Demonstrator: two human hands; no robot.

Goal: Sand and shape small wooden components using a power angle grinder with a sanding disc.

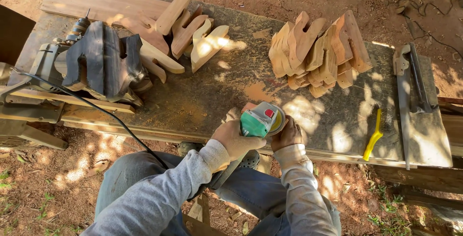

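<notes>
The long workbench point(202, 96) has a bare, dusty stretch in its middle, between 2 heaps of cut wooden pieces, one at left point(188, 36) and one at right point(318, 53). At its near edge the left hand point(235, 138) wraps the green angle grinder point(260, 120), disc facing right. The right hand point(288, 134), touching the disc side, is closed on something I cannot make out. A yellow wire brush point(376, 132) lies well apart at right.

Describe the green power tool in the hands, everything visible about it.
The green power tool looks like an angle grinder: a teal-green plastic body, a red patch on its head, and a round yellowish disc at the right side. It lies across the near edge of the dusty wooden workbench. The gloved left hand grips its body; the right hand is against the disc side. A dark handle section runs down toward the lap.
</notes>
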